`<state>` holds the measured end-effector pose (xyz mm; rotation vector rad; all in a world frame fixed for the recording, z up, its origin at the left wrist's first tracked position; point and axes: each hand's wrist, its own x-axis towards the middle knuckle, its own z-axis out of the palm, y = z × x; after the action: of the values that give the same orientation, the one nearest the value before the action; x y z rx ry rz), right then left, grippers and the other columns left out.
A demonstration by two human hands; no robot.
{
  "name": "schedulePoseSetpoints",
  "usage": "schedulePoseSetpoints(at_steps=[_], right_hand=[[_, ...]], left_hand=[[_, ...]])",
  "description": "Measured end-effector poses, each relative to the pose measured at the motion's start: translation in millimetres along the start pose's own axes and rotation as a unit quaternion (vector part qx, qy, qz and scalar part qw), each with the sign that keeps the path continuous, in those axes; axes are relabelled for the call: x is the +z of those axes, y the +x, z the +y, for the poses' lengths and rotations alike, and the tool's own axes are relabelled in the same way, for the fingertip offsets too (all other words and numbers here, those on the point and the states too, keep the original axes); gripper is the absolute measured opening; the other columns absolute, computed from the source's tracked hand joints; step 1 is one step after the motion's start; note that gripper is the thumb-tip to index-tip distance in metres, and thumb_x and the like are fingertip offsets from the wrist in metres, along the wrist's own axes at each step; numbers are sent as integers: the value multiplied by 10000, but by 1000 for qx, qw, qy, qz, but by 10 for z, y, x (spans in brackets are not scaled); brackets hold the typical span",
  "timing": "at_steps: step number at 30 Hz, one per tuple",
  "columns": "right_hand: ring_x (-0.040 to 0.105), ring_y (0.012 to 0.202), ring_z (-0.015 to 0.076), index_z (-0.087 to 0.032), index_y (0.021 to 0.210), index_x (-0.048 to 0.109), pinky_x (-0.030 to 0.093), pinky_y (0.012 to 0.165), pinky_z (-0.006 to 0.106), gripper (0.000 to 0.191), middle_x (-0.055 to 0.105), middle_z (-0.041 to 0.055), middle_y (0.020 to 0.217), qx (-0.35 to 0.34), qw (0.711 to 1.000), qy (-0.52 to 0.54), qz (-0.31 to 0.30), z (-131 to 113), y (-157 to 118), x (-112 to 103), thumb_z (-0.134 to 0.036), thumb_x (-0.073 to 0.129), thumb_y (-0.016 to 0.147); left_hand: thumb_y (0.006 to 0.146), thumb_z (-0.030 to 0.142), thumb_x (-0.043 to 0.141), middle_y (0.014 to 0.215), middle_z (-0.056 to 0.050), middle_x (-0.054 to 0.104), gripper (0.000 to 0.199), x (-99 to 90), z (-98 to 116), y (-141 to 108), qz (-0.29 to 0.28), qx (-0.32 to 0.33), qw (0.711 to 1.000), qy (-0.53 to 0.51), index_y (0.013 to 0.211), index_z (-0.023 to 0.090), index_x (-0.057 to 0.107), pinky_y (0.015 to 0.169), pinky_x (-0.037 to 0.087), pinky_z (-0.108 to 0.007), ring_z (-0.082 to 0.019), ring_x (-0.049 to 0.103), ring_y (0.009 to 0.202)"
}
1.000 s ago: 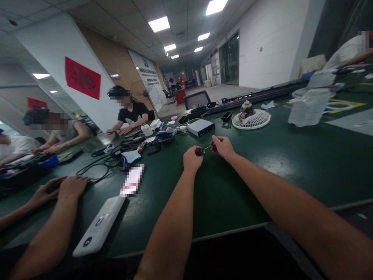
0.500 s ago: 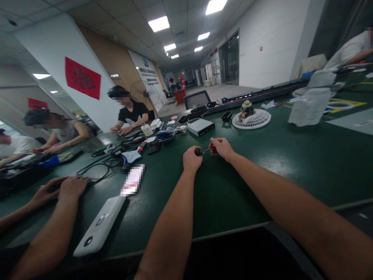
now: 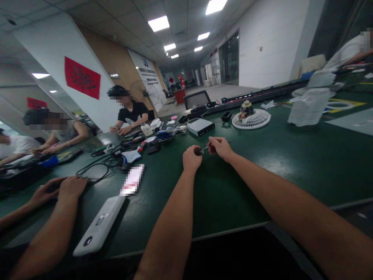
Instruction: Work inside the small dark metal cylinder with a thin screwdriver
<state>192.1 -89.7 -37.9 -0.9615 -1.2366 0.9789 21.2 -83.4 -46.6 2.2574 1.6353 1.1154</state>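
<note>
My left hand (image 3: 191, 159) is closed around a small dark round part (image 3: 198, 151), whose end shows between thumb and fingers. Just to its right, my right hand (image 3: 220, 148) pinches a thin metal tool (image 3: 206, 147). The tool's slender shaft reaches left to the dark part and seems to touch it. Fingers cover most of the tool, so its exact kind is unclear. Both hands are held above the green table (image 3: 233, 194), a little in front of a grey metal box (image 3: 201, 127).
A white fan grille with a motor (image 3: 251, 118) lies beyond my right hand. To the left are a white power bank (image 3: 100, 225), a lit phone (image 3: 133, 179) and black cables (image 3: 100, 165). A neighbour's hands (image 3: 68, 188) work at far left. A wrapped white object (image 3: 309, 105) stands right.
My right hand has shifted very slightly left and up, with the tool still at the dark part. My left hand stays almost in place.
</note>
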Motion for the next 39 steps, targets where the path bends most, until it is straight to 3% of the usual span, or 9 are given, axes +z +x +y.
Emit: schedulePoseSetpoints(at_steps=[6,11,16,20,22,25,31,35,39], right_hand=[[534,375,105,-163,644,636,394,395,223,439,572,-4,467,-9,999,-15,44,22,12,-19,-494,593,930],[583,404,126,-163,686,649,370,384,223,420,608,11,498,31,999,-8,-3,35,14,-29,-497,578,933],[563,418,116,-174,677,652,436,437,233,414,603,-3,508,-47,997,-48,32,37,11,-9,-508,603,915],[583,413,127,-164,700,657,376,391,224,405,618,12,514,12,1000,11,-9,17,4,2,-506,606,910],[561,383,125,-160,668,645,365,377,227,412,597,12,484,38,999,4,10,22,15,-10,-484,598,919],[538,375,110,-157,654,638,401,396,227,402,579,0,476,11,999,-2,53,36,30,-30,-455,605,921],[577,402,124,-159,693,650,372,388,220,398,601,6,498,44,999,10,-20,4,2,-32,-484,602,917],[551,406,110,-169,654,641,418,430,229,392,580,-9,490,-21,999,-45,21,5,-4,-16,-458,599,916],[598,456,125,-177,704,654,398,429,225,372,634,5,532,-26,999,-14,-36,29,-8,-13,-498,618,889]], left_hand=[[752,150,713,1024,-30,778,291,22,-31,18,-3,12,1000,-9,1024,250,737,863,544,-286,-192,716,939],[758,128,702,1021,-32,778,276,18,-27,19,-1,5,1000,-1,1006,245,737,878,544,-291,-191,715,939],[765,137,702,1044,-29,774,297,17,-28,18,-12,17,1000,0,1036,254,737,894,542,-293,-191,711,956],[770,135,695,1026,-38,772,281,4,-28,17,-2,-5,1000,1,1026,245,729,870,542,-289,-191,709,941],[766,138,700,1027,-35,773,280,3,-22,14,-8,-1,1000,3,1021,249,730,869,541,-287,-191,708,936],[765,143,703,1027,-24,773,284,14,-15,12,-17,18,1000,5,1022,260,730,874,538,-289,-190,707,932],[776,137,684,1033,-30,766,269,13,-27,14,-2,9,1000,12,1016,253,722,883,535,-288,-189,705,950],[771,129,682,1048,-31,766,289,-3,-11,10,-14,22,1000,9,1025,257,734,897,535,-293,-194,703,956],[785,116,666,1049,-42,760,296,-22,0,9,-1,10,1000,18,1044,246,725,905,534,-299,-192,697,958]])
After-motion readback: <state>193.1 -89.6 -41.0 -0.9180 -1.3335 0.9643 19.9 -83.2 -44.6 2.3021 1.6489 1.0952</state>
